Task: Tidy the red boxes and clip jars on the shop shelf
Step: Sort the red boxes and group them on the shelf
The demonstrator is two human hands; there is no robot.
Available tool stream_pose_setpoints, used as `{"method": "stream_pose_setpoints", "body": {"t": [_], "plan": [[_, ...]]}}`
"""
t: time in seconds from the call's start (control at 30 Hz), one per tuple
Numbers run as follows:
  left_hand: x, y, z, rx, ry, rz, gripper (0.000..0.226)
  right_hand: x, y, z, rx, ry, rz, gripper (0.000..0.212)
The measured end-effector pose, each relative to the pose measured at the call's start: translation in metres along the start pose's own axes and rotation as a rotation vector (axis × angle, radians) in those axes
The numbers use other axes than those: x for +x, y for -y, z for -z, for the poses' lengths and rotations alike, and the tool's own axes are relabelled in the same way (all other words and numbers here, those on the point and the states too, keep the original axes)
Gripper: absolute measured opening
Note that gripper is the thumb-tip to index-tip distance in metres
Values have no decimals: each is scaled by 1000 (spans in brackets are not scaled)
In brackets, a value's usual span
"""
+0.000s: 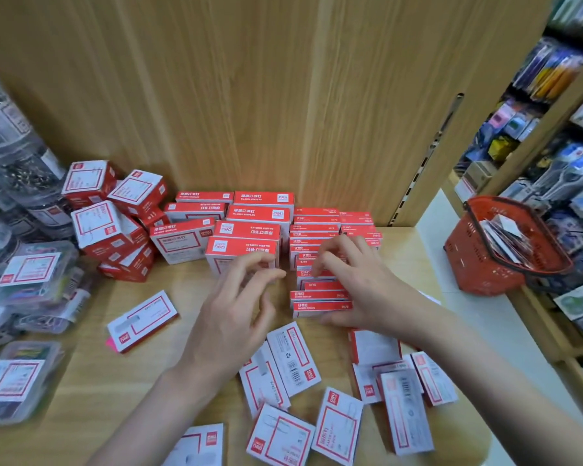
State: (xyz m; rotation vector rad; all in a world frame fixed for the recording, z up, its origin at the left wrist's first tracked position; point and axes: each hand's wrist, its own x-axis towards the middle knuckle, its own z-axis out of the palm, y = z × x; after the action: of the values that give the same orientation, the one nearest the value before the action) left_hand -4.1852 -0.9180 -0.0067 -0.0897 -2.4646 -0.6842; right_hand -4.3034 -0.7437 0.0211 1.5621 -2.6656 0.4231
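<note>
Many red boxes [249, 245] with "deli" labels beside both hands [231, 317].

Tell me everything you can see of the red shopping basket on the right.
The red shopping basket looks like plastic, with perforated mesh walls and a dark handle folded along its rim. It stands apart from the red boxes, on the pale surface at the right end of the wooden shelf, beside the display racks. It appears tilted in this wide-angle view. It holds packaged goods, too blurred to identify. Neither hand touches it.
</note>
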Motion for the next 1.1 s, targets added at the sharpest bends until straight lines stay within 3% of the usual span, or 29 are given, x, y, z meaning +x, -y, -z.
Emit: {"method": "stream_pose_setpoints", "body": {"t": [0.13, 0.37, 0.47, 0.57, 0.73, 0.9, 0.97, 1.1], "plan": [[-3, 4, 6, -9, -46, -3, 28, 0, 3, 12, 127, -24, 33, 54], [-29, 34, 45, 108, -91, 203, 32, 37, 56, 29, 310, -145, 206, 24], [-57, 56, 63, 263, 35, 324, 40, 55, 87, 15, 372, -67, 309, 14], [-80, 66, 74, 348, 154, 404, 49, 76, 114, -20, 347, 117, 344, 20], [-93, 70, 85, 165, 145, 475, 61, 101, 137, -69, 172, 255, 402, 31], [-105, 66, 108, 66, 103, 391, 47, 89, 123, -45, 194, 261, 276, 37], [-107, 59, 114, -11, 174, 327, 45, 74, 107, -24, 231, 260, 210, 46], [-104, 41, 100, -88, 523, 208, 59, 30, 86, 13, 259, 308, 106, 45]]}}
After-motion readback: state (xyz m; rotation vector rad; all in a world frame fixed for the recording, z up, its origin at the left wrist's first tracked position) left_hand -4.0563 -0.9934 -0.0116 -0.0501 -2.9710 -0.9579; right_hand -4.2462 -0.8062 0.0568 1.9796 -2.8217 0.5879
